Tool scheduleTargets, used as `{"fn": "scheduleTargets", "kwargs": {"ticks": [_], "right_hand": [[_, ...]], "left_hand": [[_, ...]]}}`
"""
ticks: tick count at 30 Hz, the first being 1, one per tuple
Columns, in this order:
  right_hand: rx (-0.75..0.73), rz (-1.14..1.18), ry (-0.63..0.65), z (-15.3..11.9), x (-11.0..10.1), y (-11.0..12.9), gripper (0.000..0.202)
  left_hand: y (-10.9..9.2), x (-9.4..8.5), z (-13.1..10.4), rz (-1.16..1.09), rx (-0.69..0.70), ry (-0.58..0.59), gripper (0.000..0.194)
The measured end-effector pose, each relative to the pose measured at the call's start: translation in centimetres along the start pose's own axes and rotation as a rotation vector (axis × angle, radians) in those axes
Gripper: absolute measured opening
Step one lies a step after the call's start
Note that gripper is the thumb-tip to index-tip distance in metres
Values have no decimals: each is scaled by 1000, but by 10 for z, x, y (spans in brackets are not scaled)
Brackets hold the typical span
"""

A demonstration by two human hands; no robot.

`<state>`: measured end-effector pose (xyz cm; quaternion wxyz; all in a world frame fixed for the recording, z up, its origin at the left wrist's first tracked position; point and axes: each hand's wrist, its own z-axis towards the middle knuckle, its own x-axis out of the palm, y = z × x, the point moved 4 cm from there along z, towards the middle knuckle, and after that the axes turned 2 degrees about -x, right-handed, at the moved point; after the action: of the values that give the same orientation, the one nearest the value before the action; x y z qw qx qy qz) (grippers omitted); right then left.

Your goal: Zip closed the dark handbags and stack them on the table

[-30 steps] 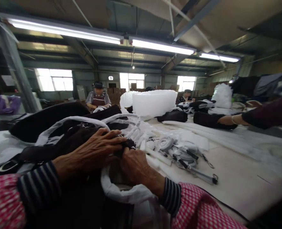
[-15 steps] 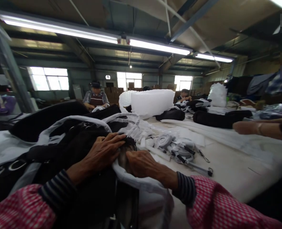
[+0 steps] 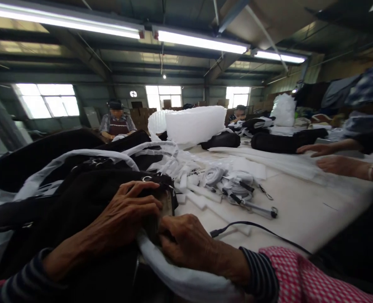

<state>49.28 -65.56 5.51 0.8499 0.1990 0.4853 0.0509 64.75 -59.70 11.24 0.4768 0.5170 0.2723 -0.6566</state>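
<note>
We are working over a black bag [image 3: 91, 193], which is lying right in front of us on the left part of a pale table [image 3: 303, 206]. Our left hand [image 3: 136, 206] is resting palm down on the bag near its right edge, the fingers lightly bent and a little apart, touching the fabric rather than wrapping around it. Our right hand [image 3: 186, 242] is curling its fingers in just beside that edge, thumb close to the index finger; we are not managing to tell what, if anything, it is pinching. A grey band [image 3: 166, 206] is showing between both hands, and a metal ring [image 3: 146, 179] is sitting just beyond the left fingers. A white-wrapped handle [image 3: 174, 269] is curving from beside our left hand to below our right wrist, while another wrapped strap [image 3: 79, 153] is arching behind the bag. Farther right, white foam strips [image 3: 203, 200], coiled white straps [image 3: 241, 185] and a black cable [image 3: 265, 227] are lying on the table. A co-worker's two hands [image 3: 341, 167] are reaching in from the right near a black roll [image 3: 278, 142], and a person in an apron [image 3: 118, 125] is sitting across from us
</note>
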Motion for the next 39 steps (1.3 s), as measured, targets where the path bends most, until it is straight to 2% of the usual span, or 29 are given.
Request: {"fn": "scheduleTargets", "kwargs": {"ticks": [3,5,8,11,13,16,19,22,25,27,28,29,33,36,39], "right_hand": [[6,82,51,-1,-6,1,4],[-12,224,108,1,-15,-7,4],[63,321,99,5,-40,-46,8],[278,-1,69,8,-62,-107,13],[364,-220,148,7,-68,-138,17],[413,-329,268,5,-66,-161,30],[413,-303,265,14,-67,-163,39],[409,-186,281,28,-70,-162,36],[414,135,423,32,-66,-163,20],[446,350,504,26,-62,-165,19],[462,376,501,22,-62,-166,21],[458,309,473,18,-63,-169,21],[324,-207,348,7,-68,-169,23],[303,-384,365,2,-61,-168,19],[246,-520,414,3,-52,-166,24]], "left_hand": [[-5,2,-2,-5,-15,-3,34],[-7,5,-1,-30,-32,17,37],[-7,8,0,-54,-38,61,38],[-5,8,1,-84,-41,57,33],[-4,6,2,-120,-58,46,32],[-5,3,3,-156,-88,48,29],[-5,0,1,-112,-62,34,28],[-3,-1,-2,-11,-14,-34,27],[-1,-1,-5,63,50,-62,25],[-1,0,-6,70,68,-80,26],[-1,0,-7,52,49,-98,27],[-1,0,-7,27,24,-118,28],[-4,1,-8,-16,-42,-163,31],[-5,2,-8,-15,-51,-170,31],[-3,3,-8,-74,-77,-153,31]]}}
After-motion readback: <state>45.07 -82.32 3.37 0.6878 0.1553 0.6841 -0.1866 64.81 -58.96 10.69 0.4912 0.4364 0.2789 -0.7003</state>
